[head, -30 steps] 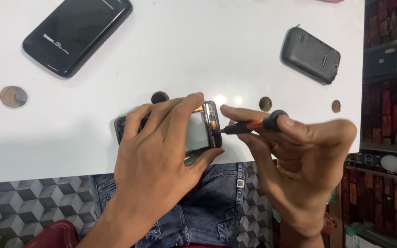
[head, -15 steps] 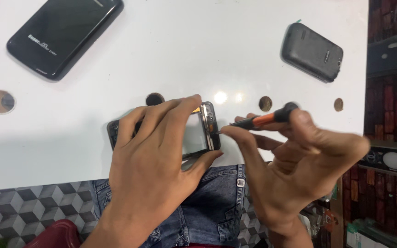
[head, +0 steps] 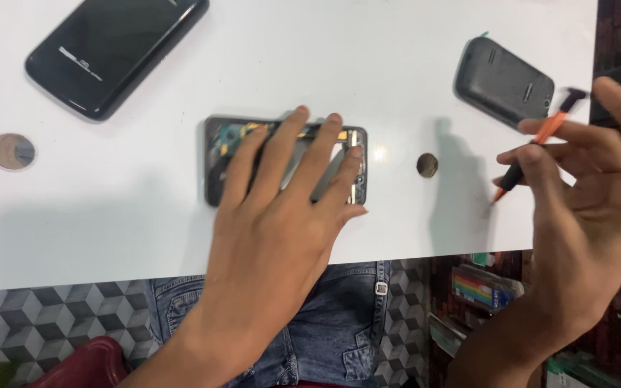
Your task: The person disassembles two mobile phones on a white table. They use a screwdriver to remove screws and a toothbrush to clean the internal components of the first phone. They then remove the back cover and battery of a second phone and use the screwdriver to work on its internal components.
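left hand (head: 274,237) lies flat, fingers spread and extended, palm down on an opened smartphone (head: 285,162) with its back cover off; it presses rather than grips, and nothing is enclosed in it. the opened phone lies flat on the white table (head: 181,237), near the table's centre, its exposed circuit board and metal frame showing between the fingers. right hand (head: 591,215), at 3 o'clock from the phone and well apart from it, is closed in a pen-style pinch on an orange-and-black precision screwdriver (head: 537,147), tip pointing down toward the table edge. a small round disc (head: 427,165) lies between phone and screwdriver. at 1 o'clock from the phone, a dark grey back cover (head: 501,79); at 11 o'clock, a black smartphone (head: 113,54) face up; at 9 o'clock, a brown round disc (head: 13,151).

likely hazards, as judged: the flat palm hides the board, so pressure from the fingers could bend a connector or flex cable. any loose screw would be hard to see on this surface and could roll off the near edge onto the jeans (head: 325,323). the raised driver tip, swung back without a clear view, could scratch the board.
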